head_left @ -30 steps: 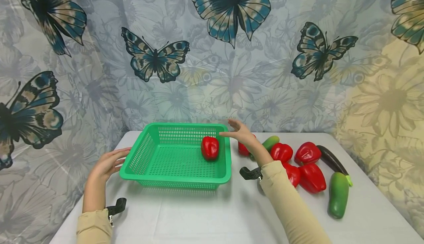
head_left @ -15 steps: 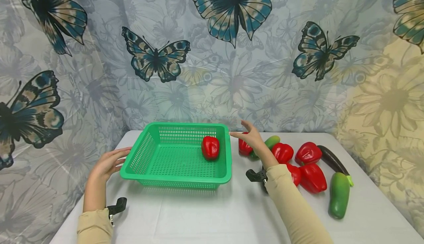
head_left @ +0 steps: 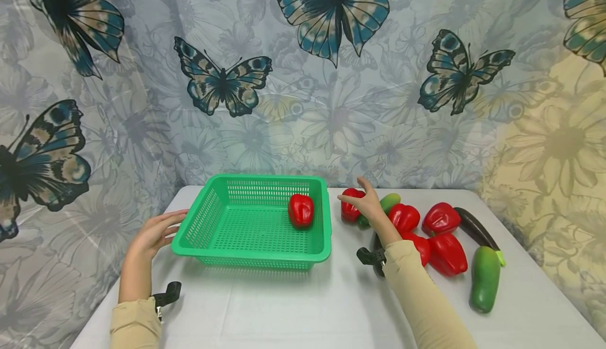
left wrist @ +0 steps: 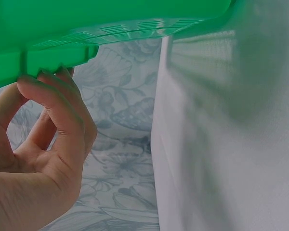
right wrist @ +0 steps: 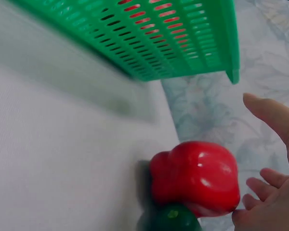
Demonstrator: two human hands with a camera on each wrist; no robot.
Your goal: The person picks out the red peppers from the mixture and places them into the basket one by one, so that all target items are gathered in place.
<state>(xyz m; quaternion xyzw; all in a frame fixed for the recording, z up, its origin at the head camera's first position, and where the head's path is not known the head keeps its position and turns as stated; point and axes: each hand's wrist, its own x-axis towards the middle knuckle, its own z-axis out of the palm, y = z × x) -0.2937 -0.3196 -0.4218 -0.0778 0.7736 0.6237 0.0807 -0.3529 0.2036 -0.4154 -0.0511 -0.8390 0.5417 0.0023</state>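
Observation:
A green plastic basket [head_left: 262,259] stands on the white table with one red bell pepper [head_left: 300,211] in its right part. At its left rim is my left hand [head_left: 150,234], with curved fingertips tucked against the rim in the left wrist view. My right hand [head_left: 366,201] reaches over the table right of the basket, thumb and fingers spread, holding nothing. Close to it lies another red bell pepper [right wrist: 195,178], just off the fingers in the right wrist view. A dark green rounded vegetable [right wrist: 176,219] touches that pepper.
Several more red bell peppers [head_left: 445,254] lie in a group on the right. Beside them are a dark eggplant [head_left: 475,228] and a green cucumber-like vegetable [head_left: 484,280]. A dark object lies partly hidden under the right wrist. A butterfly-patterned cloth [head_left: 303,128] hangs behind the table.
My right hand has moved right, from over the basket's right rim to the red pepper at the back. The left hand, the basket and the pepper in it have stayed in place.

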